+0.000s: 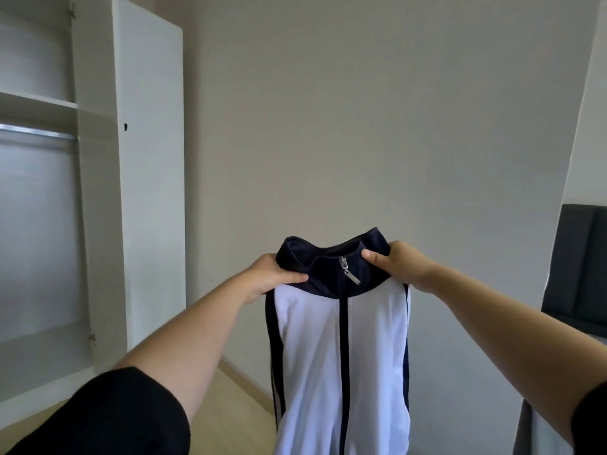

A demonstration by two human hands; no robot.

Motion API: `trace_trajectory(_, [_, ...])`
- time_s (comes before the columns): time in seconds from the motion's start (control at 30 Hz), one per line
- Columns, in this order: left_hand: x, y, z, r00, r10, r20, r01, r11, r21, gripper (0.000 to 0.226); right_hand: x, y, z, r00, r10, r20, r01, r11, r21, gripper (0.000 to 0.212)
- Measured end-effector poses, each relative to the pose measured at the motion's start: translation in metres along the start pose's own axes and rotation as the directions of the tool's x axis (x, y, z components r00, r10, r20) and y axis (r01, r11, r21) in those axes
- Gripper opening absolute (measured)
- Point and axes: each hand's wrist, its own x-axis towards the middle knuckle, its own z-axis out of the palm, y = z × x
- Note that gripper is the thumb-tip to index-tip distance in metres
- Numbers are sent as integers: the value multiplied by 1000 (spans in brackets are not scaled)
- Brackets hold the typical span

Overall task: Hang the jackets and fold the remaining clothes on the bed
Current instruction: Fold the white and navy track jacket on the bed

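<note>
A white jacket with a navy collar, navy side stripes and a zipped-up front hangs in front of me at chest height. My left hand grips the left side of its collar and shoulder. On the other side my right hand pinches the collar beside the silver zip pull. The jacket's hem runs out of the bottom of the view. No hanger is visible in the jacket.
An open white wardrobe stands at the left, with a metal hanging rail under a shelf and its door swung outward. A dark padded headboard is at the right edge. Pale wooden floor lies below.
</note>
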Motion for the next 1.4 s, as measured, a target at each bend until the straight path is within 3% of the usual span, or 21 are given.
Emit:
trace_trajectory(0.1, [1, 14, -4, 995, -19, 103, 8, 994, 112, 26, -4, 15, -2, 989, -12, 150, -15, 984, 176, 17])
trace_trajectory(0.17, [-1, 19, -8, 987, -54, 153, 33, 990, 136, 26, -8, 25, -10, 946, -41, 321, -65, 948, 313, 29])
trace_trajectory(0.23, [-4, 23, -12, 974, -85, 211, 49, 985, 168, 29, -11, 33, -15, 896, -57, 439, -106, 935, 339, 36])
trace_trajectory(0.33, [-7, 26, -14, 947, -109, 301, 53, 981, 189, 43, -14, 39, -19, 872, -71, 484, -120, 928, 353, 35])
trace_trajectory(0.43, [-7, 29, -15, 953, -91, 291, 54, 989, 134, 50, -13, 43, -20, 927, -24, 374, -107, 940, 325, 35])
trace_trajectory(0.53, [-7, 28, -12, 967, -53, 248, 42, 998, 52, 42, -11, 46, -16, 989, 15, 147, -39, 987, 159, 28])
trace_trajectory(0.6, [-6, 27, -10, 975, -54, 218, 43, 997, 57, 37, -10, 48, -14, 996, -9, 92, 3, 998, 61, 23])
trace_trajectory(0.67, [-5, 24, -10, 973, -81, 216, 68, 995, 67, 35, -11, 52, -16, 993, -20, 116, 7, 994, 112, 18])
trace_trajectory(0.73, [-3, 22, -11, 966, -116, 231, 99, 992, 81, 39, -13, 56, -19, 987, -8, 158, -39, 956, 291, 19])
trace_trajectory(0.83, [-2, 21, -8, 957, -193, 217, 141, 961, 237, 60, -15, 60, -25, 983, 16, 183, -96, 893, 440, 35])
trace_trajectory(0.93, [1, 21, 0, 932, -270, 241, 164, 909, 384, 63, -17, 61, -24, 971, 69, 230, -169, 876, 452, 63])
trace_trajectory(1.07, [0, 23, 13, 915, -303, 268, 179, 898, 403, 58, -19, 64, -26, 946, 182, 267, -280, 875, 394, 46])
trace_trajectory(1.2, [1, 21, 22, 894, -323, 312, 240, 931, 275, 38, -24, 69, -21, 966, 162, 200, -205, 954, 218, 14])
trace_trajectory(1.27, [3, 20, 27, 911, -307, 275, 219, 926, 309, 40, -25, 72, -18, 986, 119, 113, -126, 990, 60, 22])
trace_trajectory(1.37, [8, 20, 42, 978, -114, 175, 15, 876, 483, 10, -23, 70, -16, 997, 81, 7, -80, 988, -132, 38])
trace_trajectory(1.4, [10, 20, 46, 984, -79, 160, -25, 829, 559, 18, -21, 70, -16, 997, 79, -16, -80, 978, -192, 43])
